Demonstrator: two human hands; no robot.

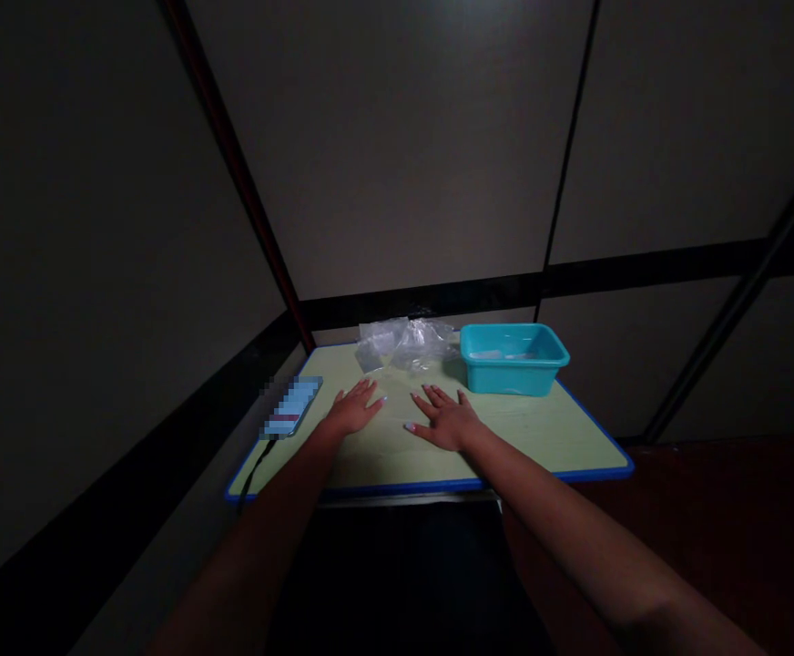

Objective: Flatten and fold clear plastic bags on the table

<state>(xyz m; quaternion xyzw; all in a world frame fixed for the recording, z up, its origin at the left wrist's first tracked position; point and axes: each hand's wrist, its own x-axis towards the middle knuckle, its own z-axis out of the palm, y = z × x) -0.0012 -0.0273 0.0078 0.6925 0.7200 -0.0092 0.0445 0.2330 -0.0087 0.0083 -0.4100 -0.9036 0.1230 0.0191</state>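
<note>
My left hand (352, 409) lies flat on the pale yellow tabletop (383, 456), its fingers spread and holding nothing. To its right, my right hand (446, 421) also rests palm down with the fingers apart. Just beyond the fingertips are crumpled clear plastic bags (417, 343), touched by neither hand. A turquoise plastic basin (513, 375) stands past my right hand, at the back right of the table. Some whitish items lie inside it, too unclear to name.
A phone (294, 406) with a lit, blurred screen lies at the table's left side, and a dark cord (255, 469) runs from it over the front edge. Blue edging (595, 473) borders the table. Panelled walls (424, 182) rise behind and on the left.
</note>
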